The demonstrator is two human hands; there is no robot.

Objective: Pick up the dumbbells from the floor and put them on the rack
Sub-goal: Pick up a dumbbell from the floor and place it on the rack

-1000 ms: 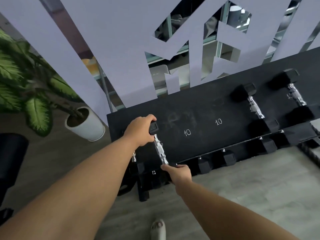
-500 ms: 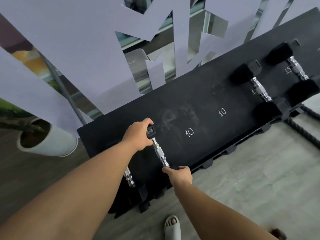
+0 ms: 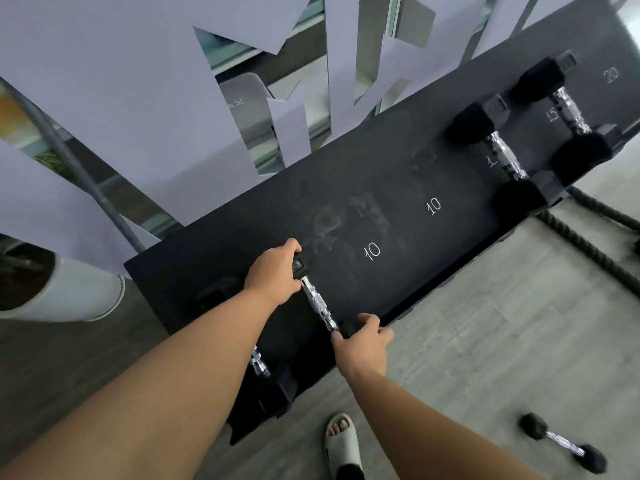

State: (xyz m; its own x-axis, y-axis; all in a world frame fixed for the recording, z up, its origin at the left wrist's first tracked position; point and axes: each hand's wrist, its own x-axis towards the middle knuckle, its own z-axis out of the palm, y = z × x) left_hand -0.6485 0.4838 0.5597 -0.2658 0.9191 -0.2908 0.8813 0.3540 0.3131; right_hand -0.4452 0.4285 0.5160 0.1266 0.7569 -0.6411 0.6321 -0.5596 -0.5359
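A small dumbbell [image 3: 318, 303] with a chrome handle lies on the black rack [image 3: 398, 174], near its left end. My left hand [image 3: 273, 270] is wrapped over its far black head. My right hand [image 3: 363, 342] holds its near head at the rack's front edge. Two bigger dumbbells sit at the rack's right end, one [image 3: 504, 157] by a chalked number and one [image 3: 568, 110] beside "15". Another small dumbbell [image 3: 562, 443] lies on the floor at the lower right. A further chrome handle [image 3: 259, 363] shows under my left forearm.
A white plant pot [image 3: 65, 292] stands left of the rack. A thick black rope [image 3: 595, 233] runs over the grey floor on the right. My sandalled foot [image 3: 341, 441] is below the rack. White cut-out panels and a window rise behind it.
The view has shifted right and down, so the floor dumbbell at lower right now shows. Both hands stay on the small dumbbell's ends at the same spot on the rack.
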